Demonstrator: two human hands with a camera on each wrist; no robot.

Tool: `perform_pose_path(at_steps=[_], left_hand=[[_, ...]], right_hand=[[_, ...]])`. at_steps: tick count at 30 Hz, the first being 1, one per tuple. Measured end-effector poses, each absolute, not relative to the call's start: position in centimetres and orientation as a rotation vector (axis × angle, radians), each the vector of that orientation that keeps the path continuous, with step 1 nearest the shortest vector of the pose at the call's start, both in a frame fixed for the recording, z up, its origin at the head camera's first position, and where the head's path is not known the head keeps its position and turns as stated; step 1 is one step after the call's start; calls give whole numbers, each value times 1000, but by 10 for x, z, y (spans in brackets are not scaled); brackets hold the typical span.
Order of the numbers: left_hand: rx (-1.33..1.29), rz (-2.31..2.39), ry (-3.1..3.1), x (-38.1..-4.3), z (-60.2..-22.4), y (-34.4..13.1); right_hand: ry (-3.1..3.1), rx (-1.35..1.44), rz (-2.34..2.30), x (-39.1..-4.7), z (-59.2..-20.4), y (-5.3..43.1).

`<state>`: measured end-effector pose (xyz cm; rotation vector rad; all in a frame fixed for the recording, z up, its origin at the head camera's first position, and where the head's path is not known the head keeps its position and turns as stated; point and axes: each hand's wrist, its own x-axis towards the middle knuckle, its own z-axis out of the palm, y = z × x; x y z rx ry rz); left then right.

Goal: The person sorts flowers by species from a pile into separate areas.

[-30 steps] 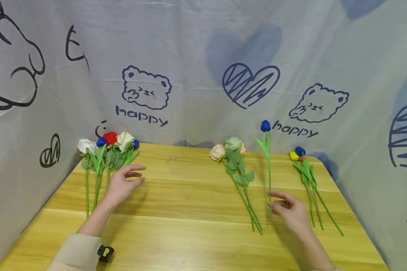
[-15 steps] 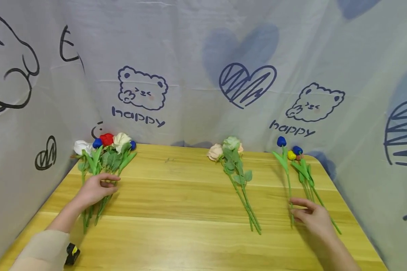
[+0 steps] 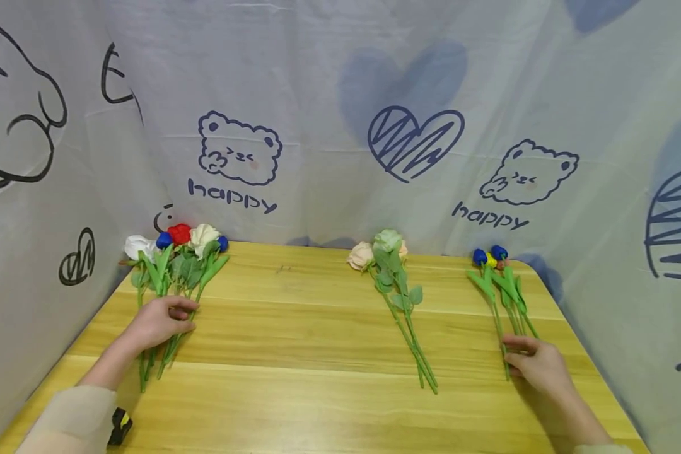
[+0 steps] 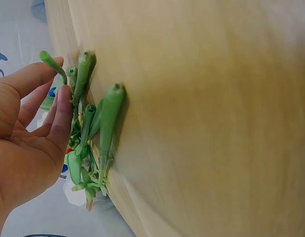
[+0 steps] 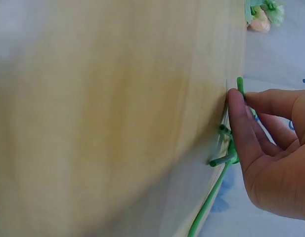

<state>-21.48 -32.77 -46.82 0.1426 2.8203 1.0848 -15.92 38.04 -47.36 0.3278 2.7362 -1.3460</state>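
- Blue tulip with green leaves (image 3: 487, 287): the right hand (image 3: 539, 364) pinches its stem, on the right of the yellow wooden table (image 3: 284, 410), beside blue and yellow tulips (image 3: 509, 285).
- I see the left hand (image 3: 161, 320) pinch a green stem (image 4: 51, 61) by red, white and blue flowers (image 3: 190, 265).
- Peach and pale green roses (image 3: 387, 255) lie between the hands.

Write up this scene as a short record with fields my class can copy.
Surface: yellow wood-grain table
Left hand: pinches a slim green stem
Right hand: pinches a cup-shaped blue tulip by its stem
Left side: red, white, cream and blue flowers
Centre: pale-green rose, peach roses
Backdrop: pale, patterned cloth
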Motion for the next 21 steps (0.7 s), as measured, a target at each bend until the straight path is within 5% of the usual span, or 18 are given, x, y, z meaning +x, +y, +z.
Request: perform_pose_path(at_steps=[21], left_hand=[[95,1148,2793,-214,-467,-326]], right_hand=[[2801,313,-1193,-166,-471,384]])
